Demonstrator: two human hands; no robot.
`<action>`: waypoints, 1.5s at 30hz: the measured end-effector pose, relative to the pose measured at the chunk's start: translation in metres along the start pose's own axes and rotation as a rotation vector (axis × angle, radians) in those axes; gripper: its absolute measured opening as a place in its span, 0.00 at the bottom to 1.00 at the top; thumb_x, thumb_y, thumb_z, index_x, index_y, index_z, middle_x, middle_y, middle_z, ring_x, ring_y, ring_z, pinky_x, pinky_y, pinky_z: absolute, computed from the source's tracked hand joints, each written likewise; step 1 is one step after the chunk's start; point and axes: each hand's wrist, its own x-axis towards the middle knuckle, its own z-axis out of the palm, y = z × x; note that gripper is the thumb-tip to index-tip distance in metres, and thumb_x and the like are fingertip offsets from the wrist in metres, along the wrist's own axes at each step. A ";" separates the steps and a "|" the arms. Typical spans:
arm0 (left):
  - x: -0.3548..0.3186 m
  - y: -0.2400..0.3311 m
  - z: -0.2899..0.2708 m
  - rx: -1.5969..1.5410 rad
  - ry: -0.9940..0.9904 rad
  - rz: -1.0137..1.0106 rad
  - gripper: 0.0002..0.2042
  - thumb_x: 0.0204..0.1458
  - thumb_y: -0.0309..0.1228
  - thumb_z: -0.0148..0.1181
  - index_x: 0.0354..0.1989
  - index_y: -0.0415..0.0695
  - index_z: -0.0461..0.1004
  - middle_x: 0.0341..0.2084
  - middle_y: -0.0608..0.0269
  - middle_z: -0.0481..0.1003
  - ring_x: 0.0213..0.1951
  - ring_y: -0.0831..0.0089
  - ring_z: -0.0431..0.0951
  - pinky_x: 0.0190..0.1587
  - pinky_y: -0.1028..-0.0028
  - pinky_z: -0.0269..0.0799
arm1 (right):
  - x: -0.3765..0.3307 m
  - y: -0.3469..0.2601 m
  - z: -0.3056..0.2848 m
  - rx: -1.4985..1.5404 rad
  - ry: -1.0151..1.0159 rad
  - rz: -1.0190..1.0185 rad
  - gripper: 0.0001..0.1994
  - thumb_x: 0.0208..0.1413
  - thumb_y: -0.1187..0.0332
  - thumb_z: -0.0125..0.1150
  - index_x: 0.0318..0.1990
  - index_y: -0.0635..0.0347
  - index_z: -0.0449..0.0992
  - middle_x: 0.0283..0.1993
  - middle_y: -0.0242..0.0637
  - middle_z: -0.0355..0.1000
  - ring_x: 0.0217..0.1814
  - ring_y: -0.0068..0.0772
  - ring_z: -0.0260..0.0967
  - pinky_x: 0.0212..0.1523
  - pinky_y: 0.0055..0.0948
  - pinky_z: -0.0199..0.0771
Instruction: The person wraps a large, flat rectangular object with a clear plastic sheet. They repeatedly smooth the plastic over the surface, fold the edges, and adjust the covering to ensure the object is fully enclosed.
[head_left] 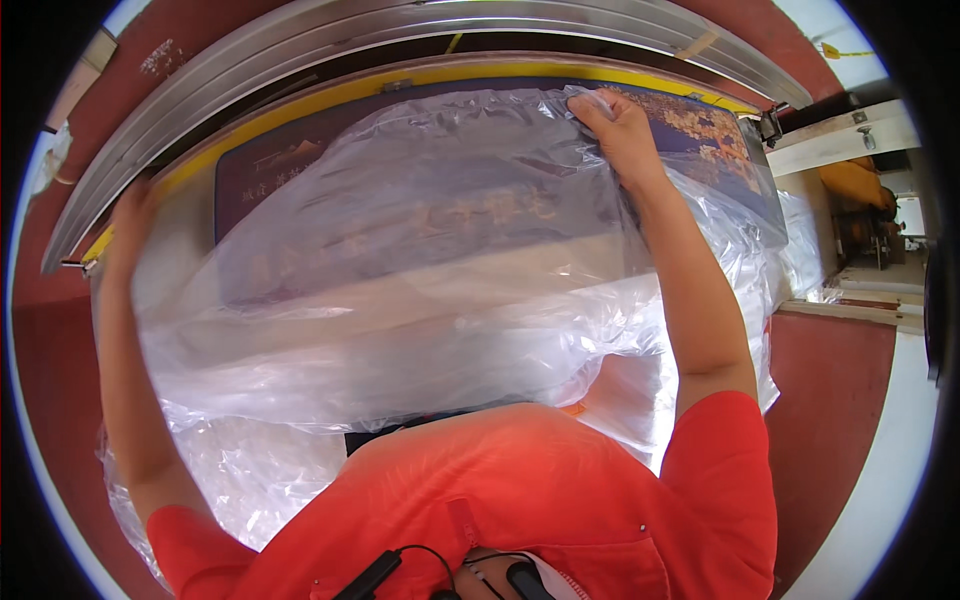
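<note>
- Orange-red fabric of the person's short-sleeved shirt [520,500] fills the near edge, with a black cable and clip [375,573] lying on it.
- Just beyond the shirt, a large clear plastic film bag [420,300] hangs loose and wrinkled; it spreads between both raised arms and its lower folds fall toward the person's body.
- The left hand [128,222] is behind the film at the bag's left edge. It seems closed on the plastic, but the fingers are blurred, so I cannot tell the grip for sure.
- The right hand [622,128] is curled and pinches the top edge of the bag, at the upper right.
- Behind the film lies a flat dark blue printed board with a yellow border [300,155], partly covered by the bag. Farther still is a grey metal rail frame [400,30].
- In my judgement, the step in hand is drawing the bag over the board. The next move needs both hands to keep the mouth open and pull evenly.
</note>
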 end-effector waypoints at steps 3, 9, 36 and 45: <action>0.035 0.276 0.007 -0.642 -0.281 0.167 0.18 0.47 0.45 0.48 0.33 0.41 0.70 0.25 0.63 0.70 0.26 0.77 0.66 0.29 0.79 0.62 | -0.003 0.001 -0.004 0.065 0.056 -0.009 0.08 0.42 0.67 0.57 0.26 0.62 0.71 0.23 0.26 0.66 0.24 0.14 0.59 0.27 0.15 0.59; 0.059 0.421 0.088 -1.141 -0.395 0.131 0.13 0.43 0.38 0.54 0.25 0.39 0.70 0.17 0.70 0.66 0.22 0.83 0.63 0.24 0.82 0.59 | -0.004 -0.016 0.013 -0.007 0.007 -0.108 0.07 0.44 0.66 0.55 0.28 0.59 0.71 0.22 0.24 0.64 0.24 0.13 0.57 0.25 0.15 0.57; -0.095 -0.226 0.038 0.119 0.336 -0.418 0.17 0.49 0.42 0.42 0.35 0.41 0.68 0.32 0.51 0.70 0.35 0.56 0.69 0.36 0.65 0.63 | -0.106 -0.101 -0.456 -0.427 0.448 0.336 0.15 0.49 0.62 0.46 0.43 0.57 0.65 0.24 0.32 0.65 0.19 0.17 0.60 0.18 0.15 0.60; -0.154 -0.272 0.008 0.590 0.195 -0.259 0.15 0.47 0.41 0.43 0.35 0.42 0.65 0.34 0.50 0.68 0.38 0.54 0.68 0.37 0.62 0.62 | -0.051 0.059 -0.220 -1.317 0.177 -0.104 0.26 0.52 0.52 0.41 0.56 0.53 0.51 0.56 0.44 0.51 0.58 0.43 0.45 0.57 0.29 0.42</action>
